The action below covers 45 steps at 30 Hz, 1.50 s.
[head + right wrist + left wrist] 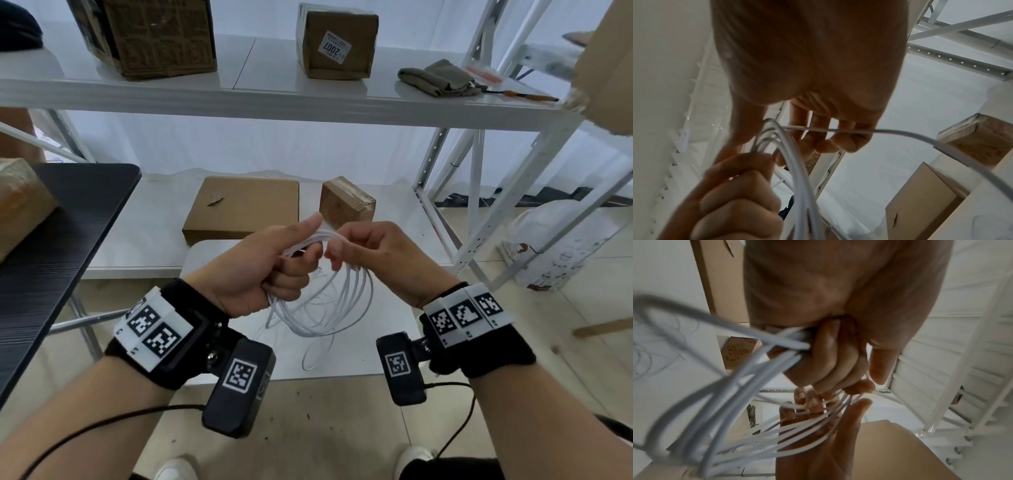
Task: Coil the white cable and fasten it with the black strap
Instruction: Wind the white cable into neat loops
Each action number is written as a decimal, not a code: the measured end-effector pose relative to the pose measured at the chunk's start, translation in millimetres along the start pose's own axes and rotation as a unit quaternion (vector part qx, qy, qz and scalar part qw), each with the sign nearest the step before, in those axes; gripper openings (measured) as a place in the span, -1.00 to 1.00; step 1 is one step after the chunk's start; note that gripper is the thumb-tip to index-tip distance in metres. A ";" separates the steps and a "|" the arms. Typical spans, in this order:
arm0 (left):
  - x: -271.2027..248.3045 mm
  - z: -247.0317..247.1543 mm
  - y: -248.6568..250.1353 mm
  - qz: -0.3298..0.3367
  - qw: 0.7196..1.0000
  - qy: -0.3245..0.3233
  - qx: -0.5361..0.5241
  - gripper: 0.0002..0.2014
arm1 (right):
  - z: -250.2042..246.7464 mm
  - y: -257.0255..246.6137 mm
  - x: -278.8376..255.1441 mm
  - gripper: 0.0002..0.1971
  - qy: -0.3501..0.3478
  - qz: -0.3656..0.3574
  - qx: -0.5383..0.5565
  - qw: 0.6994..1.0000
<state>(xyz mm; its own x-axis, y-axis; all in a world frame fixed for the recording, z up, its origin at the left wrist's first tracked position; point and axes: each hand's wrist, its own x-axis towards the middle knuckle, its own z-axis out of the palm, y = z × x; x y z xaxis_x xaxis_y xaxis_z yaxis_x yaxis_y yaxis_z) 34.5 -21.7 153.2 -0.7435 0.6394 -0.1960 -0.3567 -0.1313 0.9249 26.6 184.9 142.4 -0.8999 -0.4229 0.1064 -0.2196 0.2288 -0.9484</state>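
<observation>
The white cable [329, 308] hangs in several loops above a small white table [383, 346], with a loose tail drooping toward it. My left hand [294, 260] grips the top of the bundle in a fist, thumb up; the left wrist view shows its fingers [830, 356] curled round the cable [740, 386]. My right hand [337, 253] sits close beside it at the coil's top, fingers curled. In the right wrist view one strand of the cable [859, 130] runs across its fingertips [840, 142]. No black strap shows in any view.
Two cardboard boxes [239, 205] [346, 202] lie on the low white shelf behind the hands. A black table [61, 240] stands at the left. The white metal rack's uprights [442, 164] rise at the right, near a white bag [555, 246] on the floor.
</observation>
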 end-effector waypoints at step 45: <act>14.7 15.8 -20.0 0.093 0.955 0.155 -0.235 -0.64 | 25.6 -10.0 1.6 -0.62 0.163 0.118 0.350 0.915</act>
<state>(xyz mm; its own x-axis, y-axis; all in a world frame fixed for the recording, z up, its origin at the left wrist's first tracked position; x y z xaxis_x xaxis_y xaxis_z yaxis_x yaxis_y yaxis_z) 39.7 2.3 137.0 -0.9242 0.3268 -0.1973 -0.3631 -0.5928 0.7188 37.0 159.5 144.4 -0.9808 -0.1246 -0.1500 0.1872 -0.3868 -0.9030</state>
